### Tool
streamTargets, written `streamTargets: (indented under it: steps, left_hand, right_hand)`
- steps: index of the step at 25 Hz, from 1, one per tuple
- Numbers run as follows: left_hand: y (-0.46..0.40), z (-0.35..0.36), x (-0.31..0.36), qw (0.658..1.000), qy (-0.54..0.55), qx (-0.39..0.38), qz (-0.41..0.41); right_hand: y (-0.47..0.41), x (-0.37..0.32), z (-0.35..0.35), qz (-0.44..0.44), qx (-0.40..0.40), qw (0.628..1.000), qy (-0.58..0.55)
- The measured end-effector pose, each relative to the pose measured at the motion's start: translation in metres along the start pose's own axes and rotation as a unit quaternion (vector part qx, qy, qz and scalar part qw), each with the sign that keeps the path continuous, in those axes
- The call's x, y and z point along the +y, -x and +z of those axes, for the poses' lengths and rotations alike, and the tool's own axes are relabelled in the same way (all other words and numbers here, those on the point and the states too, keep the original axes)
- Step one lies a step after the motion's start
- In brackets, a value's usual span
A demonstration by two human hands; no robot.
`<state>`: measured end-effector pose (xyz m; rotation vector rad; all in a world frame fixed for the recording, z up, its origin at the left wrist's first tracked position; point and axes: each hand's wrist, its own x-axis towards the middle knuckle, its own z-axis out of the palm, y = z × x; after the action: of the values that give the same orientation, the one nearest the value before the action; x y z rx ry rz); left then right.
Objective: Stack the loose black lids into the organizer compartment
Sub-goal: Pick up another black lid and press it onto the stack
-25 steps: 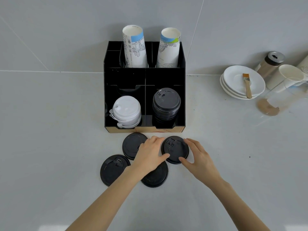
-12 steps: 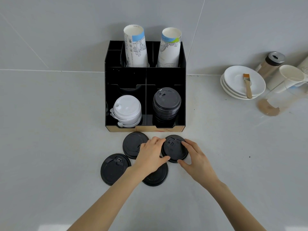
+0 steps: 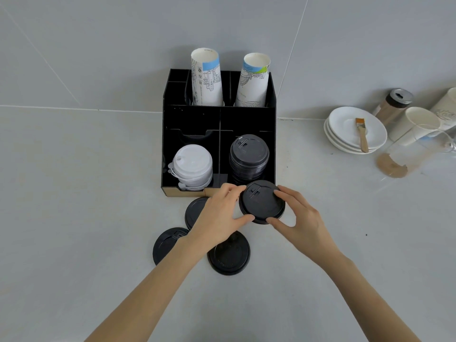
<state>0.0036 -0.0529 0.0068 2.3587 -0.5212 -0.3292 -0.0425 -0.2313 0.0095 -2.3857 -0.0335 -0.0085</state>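
Observation:
A black lid [image 3: 261,201] is lifted off the counter just in front of the black organizer [image 3: 192,119], held between my left hand [image 3: 222,213] and my right hand [image 3: 298,218] by its rim. In the organizer's front right compartment stands a stack of black lids [image 3: 249,156]. Three loose black lids remain on the counter: one partly under my left hand [image 3: 195,211], one at the left under my forearm [image 3: 167,243], and one nearest me [image 3: 229,255].
White lids [image 3: 193,166] fill the front left compartment, and two paper cup stacks [image 3: 206,77] stand at the back. To the right sit stacked white plates [image 3: 355,130] with a brush, a shaker jar [image 3: 394,102], cups and a clear pitcher.
Both hands have closed on the rightmost loose lid and raised it toward the organizer's front edge. The other lids have not moved.

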Motion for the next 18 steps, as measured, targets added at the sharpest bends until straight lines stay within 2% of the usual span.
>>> streamTargets:
  steps: [4,10,18]
  left_hand:
    - [-0.006,-0.015,0.006,0.999,0.014,0.048,0.021]
    - [-0.03,-0.03,0.011,0.996,0.021,0.089,0.006]
    - [-0.071,-0.041,0.0,0.995,0.014,0.095,-0.023]
  right_hand:
    - [-0.014,-0.011,-0.013,-0.026,0.01,1.0,0.011]
    - [-0.048,-0.02,-0.026,-0.043,0.019,0.998,0.033]
    - [-0.096,-0.02,-0.027,-0.025,-0.008,0.998,0.049]
